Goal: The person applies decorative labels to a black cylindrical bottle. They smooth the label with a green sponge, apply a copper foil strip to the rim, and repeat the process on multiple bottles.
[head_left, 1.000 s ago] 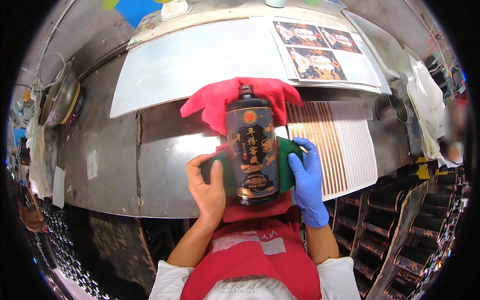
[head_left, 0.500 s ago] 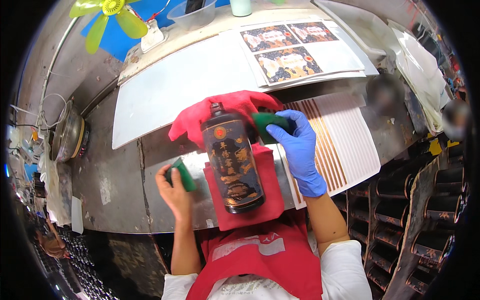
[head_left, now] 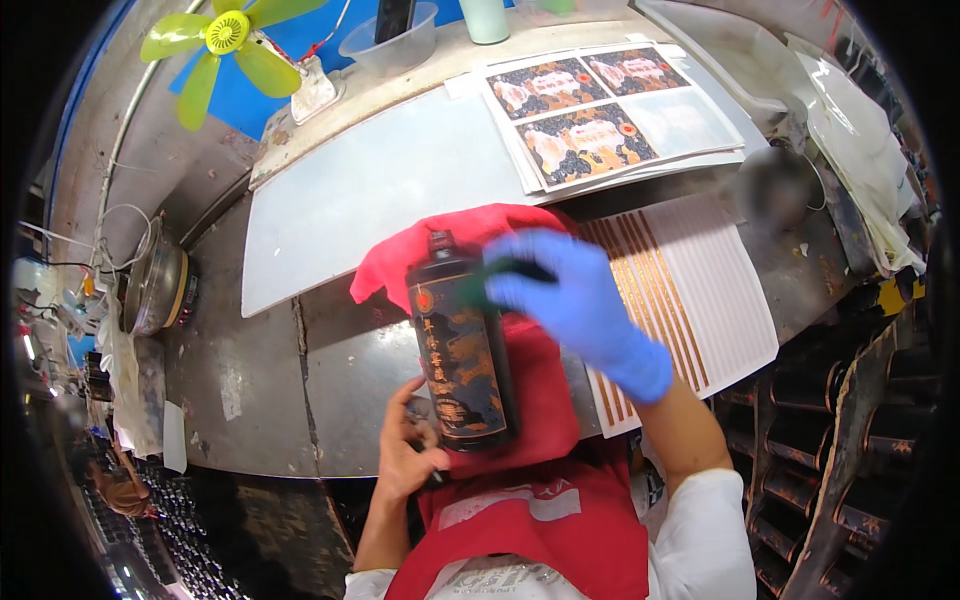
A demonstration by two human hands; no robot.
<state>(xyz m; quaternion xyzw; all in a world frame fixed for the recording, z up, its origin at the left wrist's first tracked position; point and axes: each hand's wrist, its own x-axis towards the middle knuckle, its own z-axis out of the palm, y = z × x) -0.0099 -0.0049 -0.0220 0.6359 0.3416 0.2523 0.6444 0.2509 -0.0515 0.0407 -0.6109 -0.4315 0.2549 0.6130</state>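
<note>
One bottle (head_left: 458,355) on cloth (head_left: 545,395), one fan (head_left: 227,33), three prints (head_left: 588,143).

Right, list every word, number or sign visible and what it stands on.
Black bottle: column of gold characters, not copied here.
Printed label sheet: blurred lettering, too small to read.
Red apron: pale letters, unclear.
White shirt: lettering, blurred.
Racked black containers: orange marks, too small.

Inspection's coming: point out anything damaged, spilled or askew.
No spill shows. A pale patch mars the grey table, left of the bottle; the red cloth behind the bottle lies rumpled. Oddly, only the right hand is gloved.
</note>
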